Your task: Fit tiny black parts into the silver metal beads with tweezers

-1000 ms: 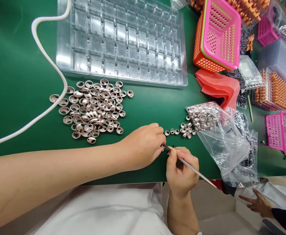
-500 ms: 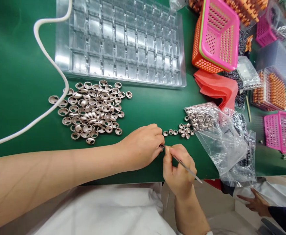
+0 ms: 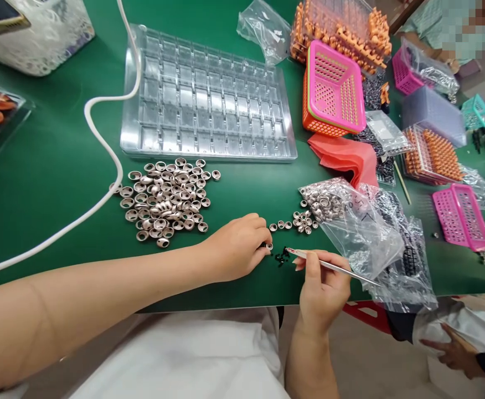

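Pinching a small metal ring (image 3: 269,246) against the green table (image 3: 51,183), the left hand (image 3: 236,246) is resting with its fingertips curled narrowly around the part. The right hand (image 3: 323,288) is gripping thin tweezers (image 3: 329,266) between thumb and forefinger, fingers closed on the shaft, and the tip is pointing at a little cluster of tiny black parts (image 3: 283,256) lying just beside the ring.

Compared with half a second ago, the two hands are no longer meeting: the right hand is pulling back toward the right, so the tweezers' tip is now standing apart from the ring rather than touching it, and the black parts are showing in the gap between the hands. The head is also lifting, so the view is taking in more of the far side of the table.

A pile of metal cups (image 3: 165,202) is lying left of the left hand, a short row of small rings (image 3: 298,221) is trailing from an open plastic bag (image 3: 350,221) on the right, and a clear compartment tray (image 3: 207,105) is sitting beyond them. Another person's hand (image 3: 454,350) is showing at the lower right edge.
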`<state>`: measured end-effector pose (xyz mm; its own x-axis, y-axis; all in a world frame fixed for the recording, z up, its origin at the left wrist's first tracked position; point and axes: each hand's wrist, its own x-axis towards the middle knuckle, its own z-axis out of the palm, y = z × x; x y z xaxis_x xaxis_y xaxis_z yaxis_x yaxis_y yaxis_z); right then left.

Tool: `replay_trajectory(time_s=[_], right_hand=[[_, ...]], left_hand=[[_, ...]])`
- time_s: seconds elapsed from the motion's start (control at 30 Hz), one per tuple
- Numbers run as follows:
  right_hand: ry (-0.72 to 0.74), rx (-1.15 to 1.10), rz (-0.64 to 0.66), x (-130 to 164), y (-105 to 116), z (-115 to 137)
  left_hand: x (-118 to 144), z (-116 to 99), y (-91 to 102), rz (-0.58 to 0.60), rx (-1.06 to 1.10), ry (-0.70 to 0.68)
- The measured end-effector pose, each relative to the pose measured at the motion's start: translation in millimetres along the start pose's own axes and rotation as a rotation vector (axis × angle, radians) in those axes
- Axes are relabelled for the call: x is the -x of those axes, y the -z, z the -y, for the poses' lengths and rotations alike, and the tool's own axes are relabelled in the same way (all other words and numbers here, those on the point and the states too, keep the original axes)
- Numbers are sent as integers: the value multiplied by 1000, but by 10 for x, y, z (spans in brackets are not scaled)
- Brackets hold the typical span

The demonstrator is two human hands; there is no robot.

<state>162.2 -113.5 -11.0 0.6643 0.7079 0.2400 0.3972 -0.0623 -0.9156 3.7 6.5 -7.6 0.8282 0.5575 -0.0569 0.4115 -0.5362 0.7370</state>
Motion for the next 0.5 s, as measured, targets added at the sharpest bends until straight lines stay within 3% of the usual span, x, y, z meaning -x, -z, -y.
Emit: replay_trajectory(time_s=[0.17,0.5], right_hand=[[-83,5,23,16,50,-79],[-32,-13,73,45,57,-147]], left_hand=[[14,18,-6,-11,-1,-17],[11,14,16,-11,-8,-39]])
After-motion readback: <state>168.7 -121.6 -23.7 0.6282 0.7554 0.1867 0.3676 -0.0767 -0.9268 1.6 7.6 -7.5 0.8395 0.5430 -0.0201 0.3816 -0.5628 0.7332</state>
